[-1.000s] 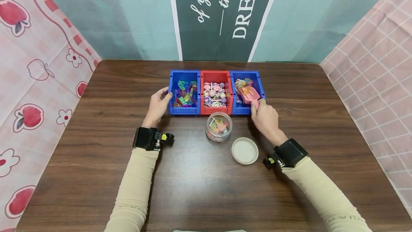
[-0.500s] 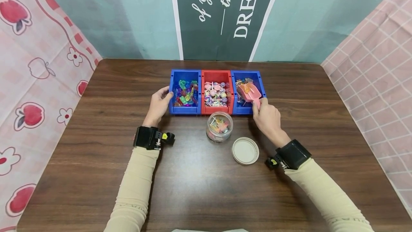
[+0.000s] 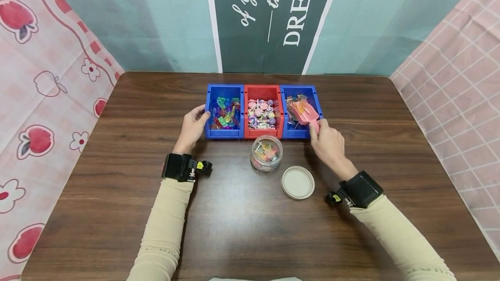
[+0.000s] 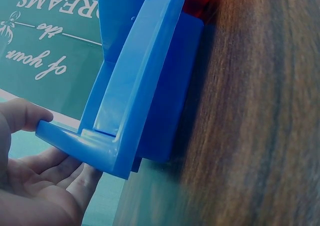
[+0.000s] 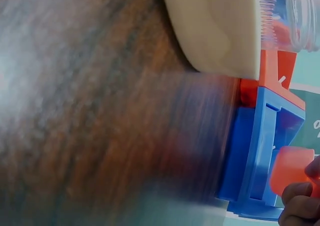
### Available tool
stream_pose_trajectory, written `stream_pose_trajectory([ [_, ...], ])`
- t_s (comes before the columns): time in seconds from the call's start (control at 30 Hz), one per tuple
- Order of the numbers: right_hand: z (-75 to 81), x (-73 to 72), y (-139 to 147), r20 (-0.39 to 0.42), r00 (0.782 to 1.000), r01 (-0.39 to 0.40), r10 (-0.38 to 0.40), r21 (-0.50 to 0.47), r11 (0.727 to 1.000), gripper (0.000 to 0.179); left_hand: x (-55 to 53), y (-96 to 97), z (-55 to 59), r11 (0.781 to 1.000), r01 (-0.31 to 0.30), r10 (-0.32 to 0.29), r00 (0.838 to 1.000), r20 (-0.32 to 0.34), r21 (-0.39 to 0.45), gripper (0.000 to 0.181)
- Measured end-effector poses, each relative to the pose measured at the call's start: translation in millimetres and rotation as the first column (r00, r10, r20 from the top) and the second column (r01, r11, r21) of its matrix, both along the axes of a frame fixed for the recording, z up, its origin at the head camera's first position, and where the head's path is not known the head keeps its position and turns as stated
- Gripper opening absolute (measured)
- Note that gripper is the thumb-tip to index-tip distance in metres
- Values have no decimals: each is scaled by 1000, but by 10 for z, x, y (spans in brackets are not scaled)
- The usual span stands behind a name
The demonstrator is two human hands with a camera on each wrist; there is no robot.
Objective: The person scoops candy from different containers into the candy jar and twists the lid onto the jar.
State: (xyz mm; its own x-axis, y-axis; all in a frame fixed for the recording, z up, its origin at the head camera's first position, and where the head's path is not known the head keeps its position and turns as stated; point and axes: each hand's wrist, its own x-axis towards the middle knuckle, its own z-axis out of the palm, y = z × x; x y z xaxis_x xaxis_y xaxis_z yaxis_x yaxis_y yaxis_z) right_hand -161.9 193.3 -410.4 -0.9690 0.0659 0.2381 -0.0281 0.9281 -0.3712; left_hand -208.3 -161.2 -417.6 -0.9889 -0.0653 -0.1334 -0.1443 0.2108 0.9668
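With thumb over the rim and fingers along the outside, my left hand point(image 3: 191, 128) pinches the side wall of the left blue bin point(image 4: 132, 66), which holds colourful translucent pieces. My right hand point(image 3: 329, 143) grips the handle of a pink scoop point(image 3: 306, 113). The scoop is tilted inside the right blue bin point(image 3: 295, 134), with some orange-yellow pieces in its bowl. More small candy-like pieces lie around it in that bin. In the right wrist view the scoop point(image 5: 291, 168) shows at the bin's front opening, with my fingers curled at its handle.
Between the blue bins stands a red bin point(image 3: 262, 133) of small lollipop shapes. In front of it is an uncovered clear jar point(image 3: 265, 164) partly filled with colourful pieces. A cream-coloured lid point(image 3: 297, 183) lies on the wooden table point(image 3: 230, 229) to the jar's right.
My right hand has shifted slightly right and toward me, and the scoop's tilt has changed a little within the right bin. My left hand stays on the left bin.
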Motion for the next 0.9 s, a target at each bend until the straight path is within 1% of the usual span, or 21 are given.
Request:
stream_pose_trajectory([
  [0.13,29,33,23,-9,1000,-23,23,-3,1000,32,1,2,0,1000,0,0,1000,11,-10,45],
  [0.3,73,78,60,-44,998,-45,45,-3,999,30,-2,2,-2,1000,-3,3,1000,8,-8,44],
  [0.5,106,131,125,-92,990,-112,110,-17,994,26,-6,-1,-11,1000,-4,4,1000,4,-4,44],
  [0.63,123,166,169,-104,983,-156,152,-26,987,23,-6,-2,-16,1000,-3,3,1000,9,-7,44],
  [0.77,148,209,203,-108,971,-217,213,-30,976,20,-7,2,-17,1000,-4,5,1000,11,-5,44],
  [0.9,178,267,229,-123,949,-298,292,-34,954,20,-11,5,-16,1000,-4,4,1000,3,2,44],
])
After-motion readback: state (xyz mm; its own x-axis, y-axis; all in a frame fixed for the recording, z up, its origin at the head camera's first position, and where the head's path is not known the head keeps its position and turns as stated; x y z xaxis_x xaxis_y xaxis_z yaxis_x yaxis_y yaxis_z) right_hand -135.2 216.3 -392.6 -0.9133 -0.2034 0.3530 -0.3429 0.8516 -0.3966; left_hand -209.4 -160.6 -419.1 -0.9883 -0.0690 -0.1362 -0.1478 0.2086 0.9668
